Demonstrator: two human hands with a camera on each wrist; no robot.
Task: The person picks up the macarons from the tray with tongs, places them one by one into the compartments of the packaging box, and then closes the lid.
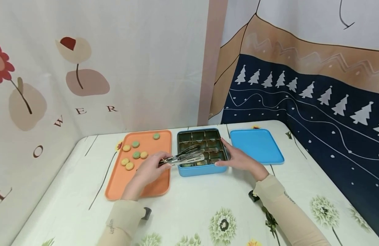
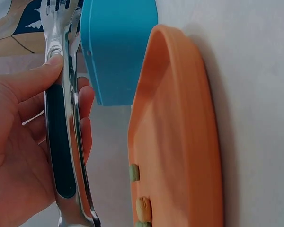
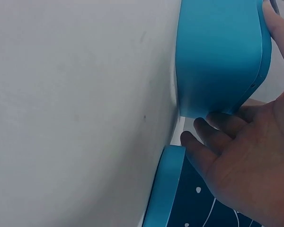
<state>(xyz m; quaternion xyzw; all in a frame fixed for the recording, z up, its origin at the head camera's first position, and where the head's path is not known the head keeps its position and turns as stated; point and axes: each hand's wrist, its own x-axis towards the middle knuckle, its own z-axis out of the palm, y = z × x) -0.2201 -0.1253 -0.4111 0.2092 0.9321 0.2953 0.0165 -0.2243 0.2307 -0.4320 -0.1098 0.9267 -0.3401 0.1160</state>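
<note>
My left hand (image 1: 150, 169) grips metal tongs (image 2: 61, 127) with dark handle inlays, thumb on one arm and fingers around the other. The slotted tong ends reach over a blue box (image 1: 203, 170) with a dark divided insert (image 1: 212, 135). In the front compartments, yellowish-green patches show beneath the tongs; whether these are cookies is unclear. My right hand (image 1: 237, 159) holds the box's right side, thumb at the front corner, other fingers along the side. Beside the box, an orange tray (image 1: 157, 189) bears several small round yellow cookies (image 1: 129, 166) and green cookies (image 1: 135, 144).
A flat blue lid (image 1: 254, 145) lies right of the box, behind the right hand. The table wears a white floral cloth (image 1: 189, 205). Printed curtains (image 1: 152, 68) stand behind the table and along both sides.
</note>
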